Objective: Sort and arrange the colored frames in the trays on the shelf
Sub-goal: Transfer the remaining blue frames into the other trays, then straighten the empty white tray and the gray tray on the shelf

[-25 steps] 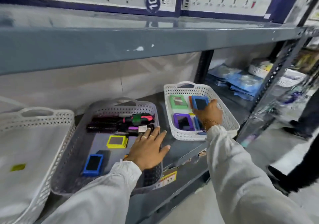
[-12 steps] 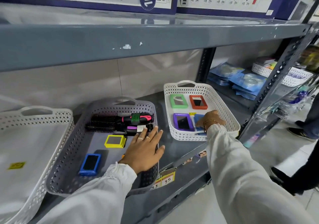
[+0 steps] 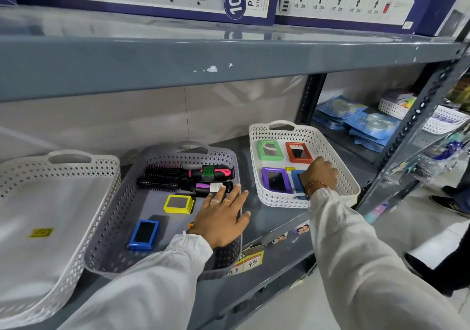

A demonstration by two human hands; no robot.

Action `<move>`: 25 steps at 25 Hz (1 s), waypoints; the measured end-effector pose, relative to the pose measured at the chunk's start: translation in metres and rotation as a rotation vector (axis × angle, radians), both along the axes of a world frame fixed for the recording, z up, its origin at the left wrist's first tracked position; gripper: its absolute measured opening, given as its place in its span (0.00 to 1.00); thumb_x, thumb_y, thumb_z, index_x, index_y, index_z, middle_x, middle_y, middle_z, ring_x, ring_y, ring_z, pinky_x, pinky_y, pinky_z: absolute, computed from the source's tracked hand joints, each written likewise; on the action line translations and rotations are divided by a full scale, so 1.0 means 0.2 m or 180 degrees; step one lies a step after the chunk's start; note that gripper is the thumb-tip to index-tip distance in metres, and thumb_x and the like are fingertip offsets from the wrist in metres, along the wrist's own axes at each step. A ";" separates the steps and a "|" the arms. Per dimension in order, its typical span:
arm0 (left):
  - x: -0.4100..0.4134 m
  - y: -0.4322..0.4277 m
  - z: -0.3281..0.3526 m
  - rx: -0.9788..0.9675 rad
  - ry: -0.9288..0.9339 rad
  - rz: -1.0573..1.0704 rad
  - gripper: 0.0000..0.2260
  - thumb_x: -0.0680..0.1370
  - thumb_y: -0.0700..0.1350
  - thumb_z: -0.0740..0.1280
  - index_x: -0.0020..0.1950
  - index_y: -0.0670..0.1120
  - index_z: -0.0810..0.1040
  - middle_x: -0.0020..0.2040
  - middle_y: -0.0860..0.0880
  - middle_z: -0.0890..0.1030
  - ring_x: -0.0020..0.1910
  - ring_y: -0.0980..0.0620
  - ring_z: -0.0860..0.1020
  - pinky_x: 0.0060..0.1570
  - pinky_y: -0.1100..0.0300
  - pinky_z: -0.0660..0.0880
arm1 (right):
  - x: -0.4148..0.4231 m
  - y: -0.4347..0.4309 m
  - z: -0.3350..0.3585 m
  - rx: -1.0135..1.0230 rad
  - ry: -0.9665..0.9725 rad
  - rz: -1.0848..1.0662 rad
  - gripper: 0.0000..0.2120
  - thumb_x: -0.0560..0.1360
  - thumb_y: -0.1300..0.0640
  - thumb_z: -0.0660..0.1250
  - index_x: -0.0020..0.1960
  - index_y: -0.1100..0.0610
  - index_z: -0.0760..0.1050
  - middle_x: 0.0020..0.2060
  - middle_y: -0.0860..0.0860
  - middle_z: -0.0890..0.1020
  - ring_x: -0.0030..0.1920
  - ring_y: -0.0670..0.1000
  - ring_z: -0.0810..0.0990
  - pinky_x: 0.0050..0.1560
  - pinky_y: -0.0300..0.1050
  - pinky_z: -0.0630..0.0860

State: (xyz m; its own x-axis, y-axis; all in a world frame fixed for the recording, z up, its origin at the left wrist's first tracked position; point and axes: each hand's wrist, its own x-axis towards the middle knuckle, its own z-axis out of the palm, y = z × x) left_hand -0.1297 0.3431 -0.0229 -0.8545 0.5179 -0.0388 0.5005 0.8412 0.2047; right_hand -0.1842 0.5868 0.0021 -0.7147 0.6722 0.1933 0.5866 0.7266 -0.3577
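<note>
**Hands at work over two trays of coloured frames on a shop shelf**

A person's right hand (image 3: 320, 174) reaches into the white tray (image 3: 352, 182) on the grey shelf (image 3: 274, 221), curled down over a blue frame (image 3: 296, 177) at the tray's near right; whether the fingers (image 3: 324, 164) grip it cannot be told, since the hand hides most of the frame. Just left of it lies a purple frame (image 3: 276, 179), and at the tray's far end a green frame (image 3: 269, 149) and a red-orange frame (image 3: 298, 152) sit side by side. All four lie flat, their long axes running front to back along the tray.

The left hand (image 3: 222, 219) rests flat and spread, gripping nothing, on the near right corner of the grey tray (image 3: 112, 228). Beside its fingers (image 3: 239, 197) lies a yellow frame (image 3: 178, 204), flat with its long axis across the tray; nearer the front, a second blue frame (image 3: 143, 234) lies lengthwise. Two hairbrushes (image 3: 188, 178) lie crosswise at the tray's back, touched by a fingertip. An empty-looking white tray (image 3: 84, 163) stands at far left.
</note>
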 end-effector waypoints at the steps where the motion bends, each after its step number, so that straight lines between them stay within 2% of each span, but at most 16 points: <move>1: 0.00 0.00 0.01 -0.0010 -0.0027 -0.0017 0.26 0.79 0.59 0.46 0.74 0.54 0.45 0.77 0.52 0.45 0.74 0.47 0.44 0.71 0.48 0.44 | 0.01 -0.03 0.02 0.0069 0.0275 0.0076 0.16 0.72 0.67 0.63 0.60 0.68 0.72 0.58 0.66 0.77 0.58 0.67 0.74 0.60 0.57 0.71; 4: 0.01 -0.06 0.09 0.0345 0.0005 0.0067 0.28 0.78 0.62 0.46 0.75 0.53 0.45 0.77 0.52 0.47 0.74 0.47 0.44 0.71 0.46 0.45 | 0.06 -0.17 0.05 0.0329 0.1401 0.0574 0.12 0.68 0.70 0.65 0.51 0.71 0.76 0.50 0.68 0.80 0.53 0.68 0.76 0.57 0.57 0.70; 7: 0.06 -0.30 0.22 0.0922 0.0566 0.0408 0.29 0.77 0.62 0.48 0.74 0.49 0.53 0.75 0.48 0.58 0.74 0.44 0.52 0.70 0.45 0.53 | 0.12 -0.50 0.11 0.0232 0.2041 0.1411 0.11 0.69 0.64 0.63 0.49 0.66 0.78 0.48 0.64 0.81 0.51 0.65 0.77 0.57 0.50 0.65; 9: 0.17 -0.58 0.31 0.1226 0.0999 0.0664 0.31 0.74 0.62 0.49 0.71 0.45 0.63 0.71 0.42 0.67 0.71 0.41 0.61 0.67 0.49 0.59 | 0.20 -0.81 0.16 0.0016 0.2421 0.2099 0.13 0.69 0.60 0.61 0.48 0.64 0.79 0.47 0.62 0.82 0.51 0.59 0.75 0.56 0.46 0.63; 11: 0.31 -0.92 0.34 0.1318 0.1105 0.0817 0.32 0.73 0.63 0.49 0.69 0.44 0.66 0.69 0.40 0.69 0.69 0.42 0.63 0.66 0.57 0.58 | 0.34 -1.17 0.18 -0.0240 0.2562 0.2880 0.13 0.68 0.59 0.61 0.47 0.62 0.80 0.46 0.59 0.83 0.50 0.53 0.73 0.55 0.45 0.66; 13: 0.46 -1.24 0.34 0.1101 0.0864 0.0918 0.35 0.71 0.71 0.47 0.69 0.50 0.66 0.68 0.47 0.69 0.70 0.48 0.61 0.65 0.58 0.56 | 0.50 -1.49 0.15 -0.0367 0.2350 0.3670 0.13 0.69 0.58 0.62 0.48 0.62 0.81 0.46 0.58 0.84 0.49 0.54 0.76 0.55 0.45 0.68; 15: 0.59 -1.53 0.30 0.0727 0.0479 0.1131 0.37 0.67 0.76 0.47 0.69 0.57 0.64 0.68 0.51 0.68 0.71 0.50 0.60 0.66 0.54 0.59 | 0.62 -1.75 0.09 -0.0259 0.1862 0.4403 0.15 0.70 0.56 0.64 0.52 0.62 0.80 0.48 0.58 0.84 0.51 0.57 0.79 0.57 0.45 0.69; 18: 0.73 -1.85 0.18 -0.0074 0.0321 0.1412 0.43 0.60 0.78 0.57 0.64 0.51 0.73 0.63 0.45 0.76 0.65 0.44 0.71 0.62 0.48 0.67 | 0.76 -2.04 0.03 -0.0122 0.0120 0.5066 0.22 0.71 0.53 0.70 0.62 0.63 0.75 0.57 0.61 0.81 0.59 0.62 0.76 0.61 0.52 0.73; 20: 0.78 -1.98 0.11 -0.0286 0.0391 0.1563 0.35 0.59 0.69 0.70 0.57 0.47 0.79 0.55 0.42 0.81 0.56 0.40 0.78 0.55 0.48 0.72 | 0.80 -2.15 0.01 0.0380 -0.0457 0.5220 0.21 0.73 0.55 0.69 0.62 0.62 0.72 0.58 0.61 0.80 0.59 0.62 0.77 0.58 0.55 0.75; 22: 0.79 -2.03 0.07 -0.0208 0.0541 0.1500 0.24 0.58 0.54 0.80 0.50 0.47 0.81 0.47 0.43 0.84 0.46 0.41 0.81 0.48 0.54 0.76 | 0.83 -2.19 0.02 0.0883 -0.0599 0.5191 0.15 0.74 0.61 0.65 0.61 0.62 0.72 0.55 0.63 0.81 0.56 0.65 0.80 0.53 0.56 0.77; 24: 0.80 -2.03 0.07 -0.0119 0.0865 0.1357 0.11 0.66 0.51 0.74 0.44 0.49 0.81 0.39 0.46 0.84 0.40 0.44 0.82 0.42 0.59 0.75 | 0.84 -2.20 0.03 0.1099 -0.0751 0.5090 0.14 0.75 0.65 0.61 0.60 0.62 0.71 0.54 0.65 0.80 0.55 0.66 0.79 0.51 0.55 0.76; 25: 0.81 -2.01 0.07 -0.0146 0.0956 0.1335 0.09 0.69 0.53 0.68 0.42 0.49 0.80 0.38 0.47 0.83 0.39 0.44 0.81 0.39 0.59 0.75 | 0.85 -2.19 0.05 0.1164 -0.0822 0.5053 0.14 0.75 0.66 0.60 0.61 0.62 0.71 0.55 0.65 0.80 0.56 0.66 0.79 0.52 0.54 0.76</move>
State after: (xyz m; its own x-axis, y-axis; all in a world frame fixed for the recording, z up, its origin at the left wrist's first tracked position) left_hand 0.0325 -0.0599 -0.0083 -0.9653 0.1321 0.2254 0.1495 0.9868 0.0620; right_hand -0.0149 0.1491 0.0111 -0.6376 -0.7681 -0.0588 -0.7658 0.6403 -0.0602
